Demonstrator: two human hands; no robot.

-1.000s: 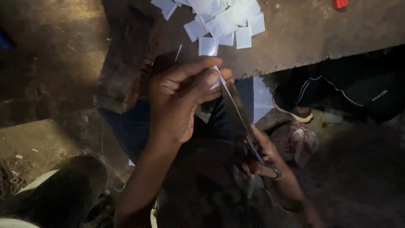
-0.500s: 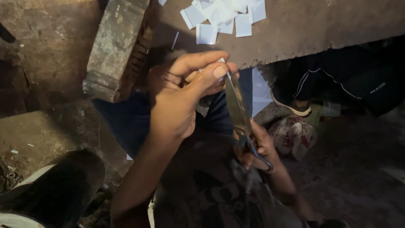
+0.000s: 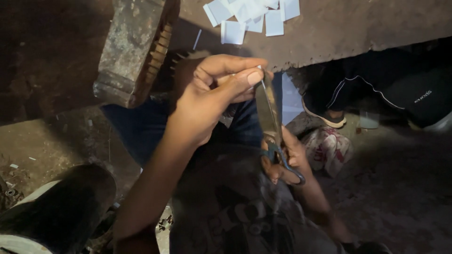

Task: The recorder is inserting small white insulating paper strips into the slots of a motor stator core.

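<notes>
While the right hand (image 3: 287,157) grips the scissors (image 3: 270,124) by their handles, fingers curled through the loops, the left hand (image 3: 212,94) pinches something small at the nearly closed blades. White paper squares (image 3: 249,14) lie on the bench (image 3: 358,28) above.

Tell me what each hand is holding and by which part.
The right hand holds the scissors by the handle loops. The left hand pinches something small at the blade tips; what it is cannot be told.
</notes>
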